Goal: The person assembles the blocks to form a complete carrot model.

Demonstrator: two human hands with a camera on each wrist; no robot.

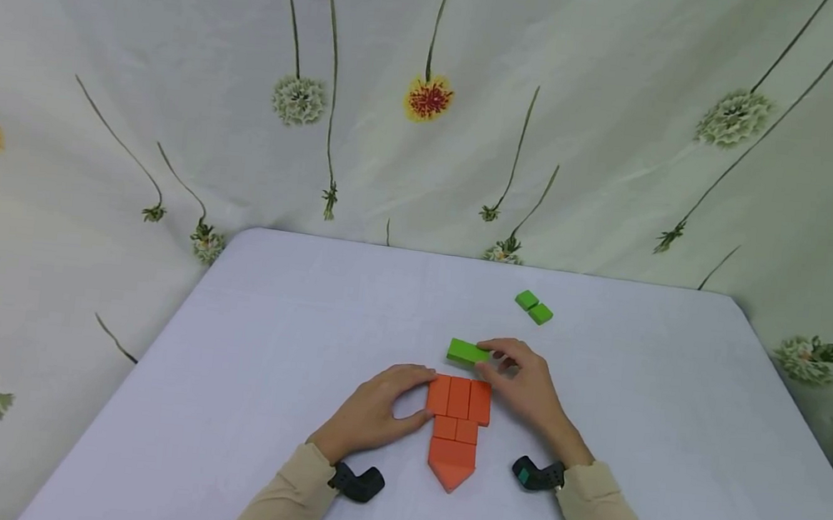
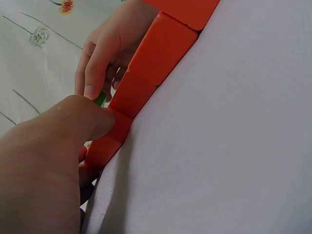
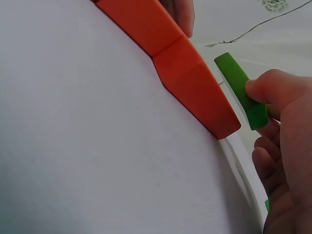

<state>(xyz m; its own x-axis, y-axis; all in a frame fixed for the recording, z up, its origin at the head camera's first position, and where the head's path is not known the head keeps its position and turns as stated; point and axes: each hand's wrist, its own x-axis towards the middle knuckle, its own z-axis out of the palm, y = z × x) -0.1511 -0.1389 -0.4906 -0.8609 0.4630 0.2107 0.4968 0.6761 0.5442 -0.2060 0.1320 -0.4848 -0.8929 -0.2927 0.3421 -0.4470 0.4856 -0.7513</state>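
Observation:
An orange block figure (image 1: 458,398) lies flat on the white table: three upright rectangles side by side, two smaller blocks below, then a piece tapering to a point toward the person. My left hand (image 1: 380,403) holds the leftmost top block (image 1: 439,394) between thumb and fingertips, at its near and far ends. Just beyond the top row, a green rectangular block (image 1: 464,352) is pinched by its right end between the thumb and fingers of my right hand (image 1: 525,383). In the right wrist view, a gap separates this green block (image 3: 236,80) from the orange blocks (image 3: 195,83).
Two small green blocks (image 1: 535,307) lie close together farther back on the table, right of the figure. The white table (image 1: 321,309) ends at a flower-printed cloth (image 1: 395,174) behind. A black device is worn on each wrist.

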